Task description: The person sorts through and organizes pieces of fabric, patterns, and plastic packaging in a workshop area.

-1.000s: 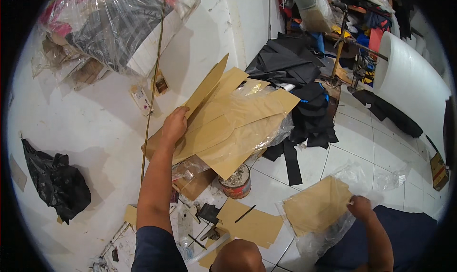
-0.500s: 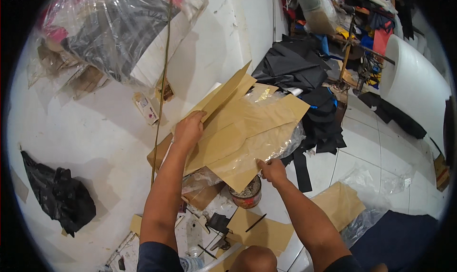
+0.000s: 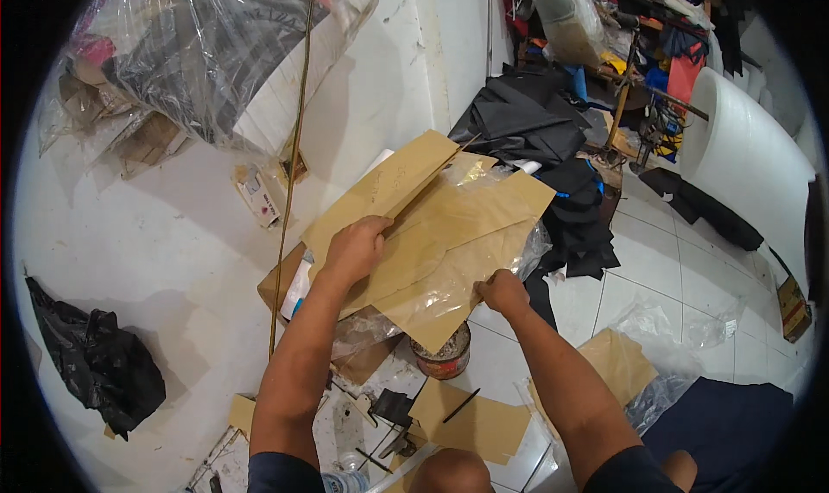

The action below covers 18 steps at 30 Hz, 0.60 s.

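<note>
Item: upper brown sheet (image 3: pixel 371 186), bearing handwriting, tilted at the pile's left, toward the wall (image 3: pixel 203 277); its right edge stood raised. Item: lower brown sheets (image 3: pixel 458 221), overlapping, with clear plastic (image 3: pixel 440 296) along their near right side. The pile lay by the wall-side edge of the floor (image 3: pixel 643 290), one near corner above a round tin (image 3: pixel 445 365) (what bore the pile was hidden).

Item: left hand (image 3: pixel 352 253), fingers clamped on the upper brown sheet's right edge, thumb out of sight. Item: right hand (image 3: pixel 508 294), finger and thumb pinched on the plastic-covered edge at the pile's right.

Also listed: one loose brown sheet (image 3: pixel 492 424), nearer the person, a thin dark stick (image 3: pixel 462 405) upon it; black fabric (image 3: pixel 518 117) beyond the pile's far corner.

Step in hand, by judgement: parting the sheets, one side raised, the other steadied. The next move seemed to call for a firm right-hand hold and an even lift at left, lest sheets slid or creased.
</note>
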### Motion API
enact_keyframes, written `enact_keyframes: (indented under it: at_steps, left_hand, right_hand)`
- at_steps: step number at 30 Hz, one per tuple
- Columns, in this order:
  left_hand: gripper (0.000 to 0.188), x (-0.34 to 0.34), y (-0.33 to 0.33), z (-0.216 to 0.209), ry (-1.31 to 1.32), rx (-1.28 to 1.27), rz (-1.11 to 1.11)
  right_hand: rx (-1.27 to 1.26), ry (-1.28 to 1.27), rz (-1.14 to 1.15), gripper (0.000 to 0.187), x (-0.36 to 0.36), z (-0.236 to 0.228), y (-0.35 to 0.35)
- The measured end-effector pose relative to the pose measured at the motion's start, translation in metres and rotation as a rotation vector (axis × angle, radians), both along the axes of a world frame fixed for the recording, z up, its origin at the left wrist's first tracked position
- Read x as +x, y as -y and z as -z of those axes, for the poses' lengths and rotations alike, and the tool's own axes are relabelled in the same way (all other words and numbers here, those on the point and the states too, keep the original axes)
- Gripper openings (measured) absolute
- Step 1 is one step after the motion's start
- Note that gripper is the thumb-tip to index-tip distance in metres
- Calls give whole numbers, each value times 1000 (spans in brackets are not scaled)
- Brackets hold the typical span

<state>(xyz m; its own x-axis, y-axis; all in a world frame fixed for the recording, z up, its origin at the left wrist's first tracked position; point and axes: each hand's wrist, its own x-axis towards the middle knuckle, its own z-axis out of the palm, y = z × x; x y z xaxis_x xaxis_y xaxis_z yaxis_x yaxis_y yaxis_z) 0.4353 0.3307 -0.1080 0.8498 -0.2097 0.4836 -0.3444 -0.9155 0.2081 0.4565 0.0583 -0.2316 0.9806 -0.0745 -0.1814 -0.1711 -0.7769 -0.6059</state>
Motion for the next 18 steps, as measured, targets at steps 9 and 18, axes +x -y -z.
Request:
enact_keyframes:
  at_steps: [9,18]
  left_hand:
    - [35,-2,-3,-3,-13,-16,31]
    - [42,-11,22,-12,-127,-11,75]
  right_hand:
    - [239,261,294,45,-2,21,1]
    - [851,413,253,32,31,-26,4]
